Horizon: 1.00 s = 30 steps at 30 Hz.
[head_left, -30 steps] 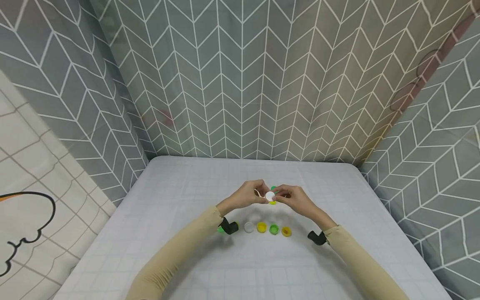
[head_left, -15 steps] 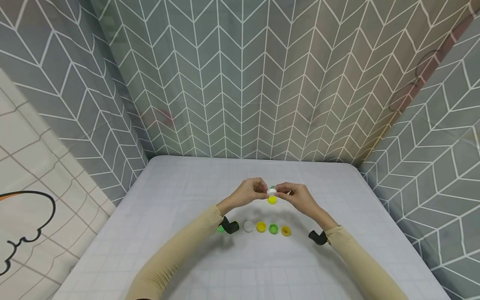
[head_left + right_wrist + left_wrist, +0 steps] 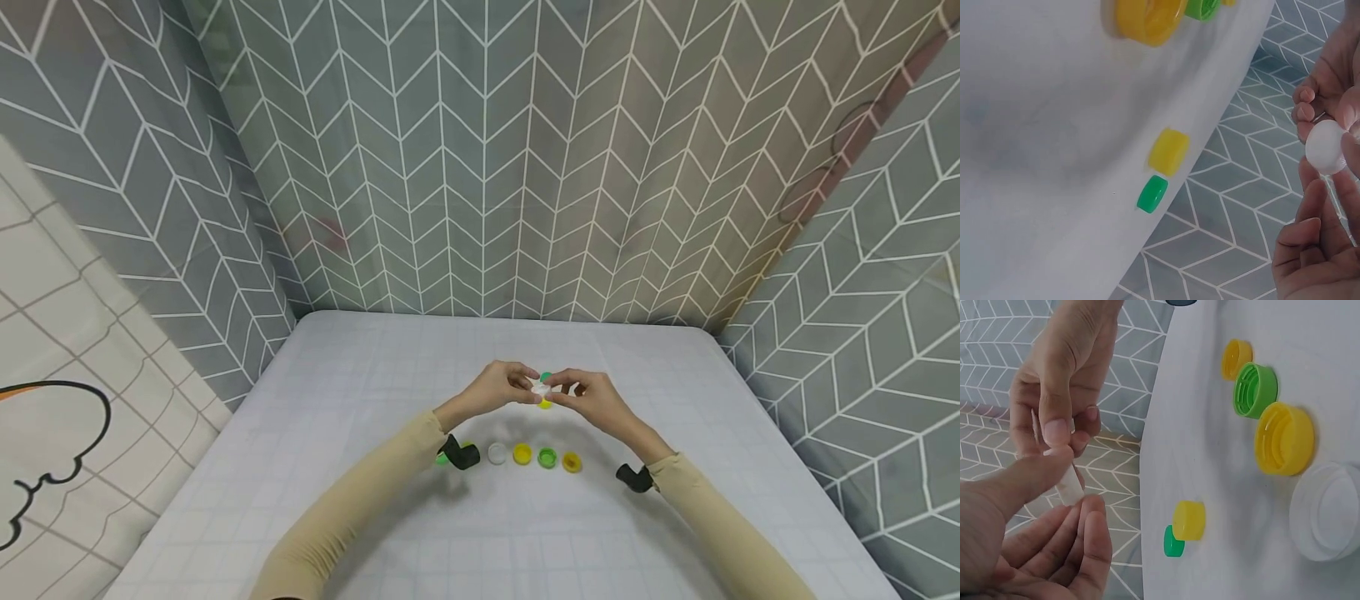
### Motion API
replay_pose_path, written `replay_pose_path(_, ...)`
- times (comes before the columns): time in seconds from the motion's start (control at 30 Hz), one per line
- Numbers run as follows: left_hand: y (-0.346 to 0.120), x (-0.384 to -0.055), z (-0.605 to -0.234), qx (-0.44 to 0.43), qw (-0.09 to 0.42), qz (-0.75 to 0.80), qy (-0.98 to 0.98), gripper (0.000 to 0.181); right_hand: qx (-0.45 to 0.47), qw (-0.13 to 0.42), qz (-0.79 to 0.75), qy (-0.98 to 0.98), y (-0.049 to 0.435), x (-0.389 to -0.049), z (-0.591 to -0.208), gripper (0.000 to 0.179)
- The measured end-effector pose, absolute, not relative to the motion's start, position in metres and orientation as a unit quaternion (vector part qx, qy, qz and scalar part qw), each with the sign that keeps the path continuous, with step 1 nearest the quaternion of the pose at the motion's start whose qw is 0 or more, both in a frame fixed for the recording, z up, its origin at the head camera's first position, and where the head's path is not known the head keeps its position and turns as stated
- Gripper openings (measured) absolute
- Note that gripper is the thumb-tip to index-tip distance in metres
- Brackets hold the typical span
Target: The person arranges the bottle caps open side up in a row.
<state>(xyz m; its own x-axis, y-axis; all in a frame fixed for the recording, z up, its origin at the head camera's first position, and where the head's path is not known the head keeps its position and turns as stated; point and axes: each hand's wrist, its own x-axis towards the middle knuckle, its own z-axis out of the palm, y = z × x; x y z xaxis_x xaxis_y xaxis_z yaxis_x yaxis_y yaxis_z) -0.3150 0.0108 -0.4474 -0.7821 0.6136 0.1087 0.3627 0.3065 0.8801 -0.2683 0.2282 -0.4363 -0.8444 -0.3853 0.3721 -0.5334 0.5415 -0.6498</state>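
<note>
My left hand point(image 3: 498, 389) and right hand point(image 3: 592, 396) meet above the far half of the table, pinching a small white bottle cap point(image 3: 541, 389) between thumbs and fingers. In the left wrist view the white cap point(image 3: 1071, 487) shows edge-on, my left thumb and fingers at its near side. The right wrist view shows the cap's round white top point(image 3: 1324, 147), with right-hand fingers point(image 3: 1316, 209) at its lower edge. A thin pale strip point(image 3: 1035, 428) shows beside the right fingers. Beyond the hands lie a small yellow cap point(image 3: 1189, 520) and a green cap point(image 3: 1174, 542).
Nearer me, a row of caps lies hollow side up: clear white point(image 3: 497, 454), yellow point(image 3: 522, 454), green point(image 3: 547, 458) and orange-yellow point(image 3: 572, 462). Another green cap point(image 3: 442, 459) is partly hidden by the left wrist camera point(image 3: 461, 454). Patterned curtains point(image 3: 480, 167) surround the white table point(image 3: 375, 358).
The white cap has been turned and tilted between both hands' fingers. The hands rose slightly, then came down a little. The caps on the table have not moved.
</note>
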Motion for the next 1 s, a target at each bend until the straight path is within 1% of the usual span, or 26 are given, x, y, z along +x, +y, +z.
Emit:
replay_pose_path(0.17, 0.012, -0.313, -0.447, 0.301, 0.121, 0.504, 0.800, 0.038, 0.249, 0.083, 0.384, -0.885, 0.227, -0.271, -0.437, 0.037)
replay_pose_path(0.37, 0.013, -0.312, -0.444, 0.303, 0.097, 0.492, 0.811, 0.033, 0.242, 0.070, 0.361, -0.898, 0.228, -0.275, -0.437, 0.032)
replay_pose_path(0.6, 0.014, -0.308, -0.445, 0.319, 0.084, 0.457, 0.826, 0.033, 0.249, 0.040, 0.357, -0.899, 0.229, -0.273, -0.439, 0.034)
replay_pose_path(0.73, 0.014, -0.305, -0.443, 0.329, 0.079, 0.444, 0.830, 0.033, 0.253, 0.041, 0.356, -0.898, 0.230, -0.271, -0.436, 0.033)
replay_pose_path(1.0, 0.022, -0.303, -0.434, 0.322, 0.072, 0.442, 0.834, 0.028, 0.263, 0.039, 0.354, -0.896, 0.239, -0.271, -0.425, 0.031)
